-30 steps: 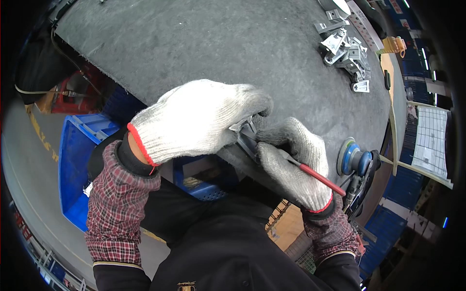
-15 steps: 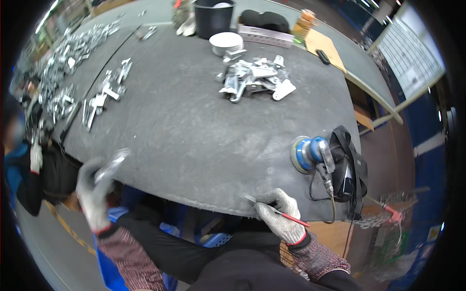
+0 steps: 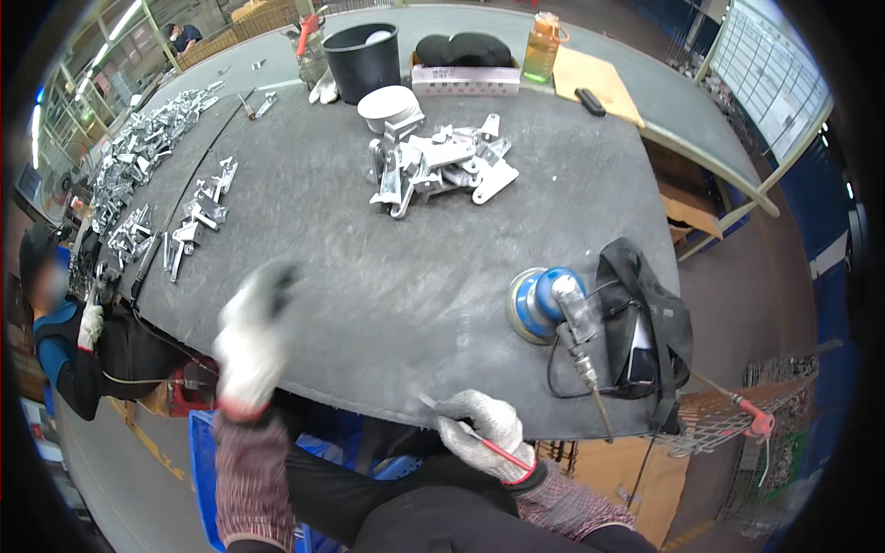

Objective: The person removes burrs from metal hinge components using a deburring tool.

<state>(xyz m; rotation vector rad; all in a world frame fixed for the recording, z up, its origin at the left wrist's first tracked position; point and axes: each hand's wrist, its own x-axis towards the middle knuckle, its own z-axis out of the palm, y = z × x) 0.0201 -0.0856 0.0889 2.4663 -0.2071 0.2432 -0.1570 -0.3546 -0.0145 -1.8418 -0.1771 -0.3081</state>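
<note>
My left hand point(image 3: 251, 346), in a grey-white work glove, is over the table's left front edge. Motion smears its fingers, and I cannot make out anything in them. Gloved as well, my right hand point(image 3: 489, 429) is closed around a slim red-handled tool point(image 3: 498, 451) at the front edge. The tool's flat metal tip points left, past the fingers. A pile of silvery metal brackets point(image 3: 442, 170) lies beyond both hands, toward the back. To the left is a smaller group of metal parts point(image 3: 198, 221).
A blue air sander point(image 3: 544, 302) with a hose sits right of my right hand, beside a black bag point(image 3: 645, 323). Along the back stand a black bucket point(image 3: 361, 64), a white bowl-like container point(image 3: 389, 106) and a bottle point(image 3: 542, 48). A co-worker point(image 3: 60, 323) sits at left.
My left hand has moved up and rightward over the table; the shiny metal piece in it earlier no longer shows. My right hand keeps its hold on the tool. The whole view has shifted.
</note>
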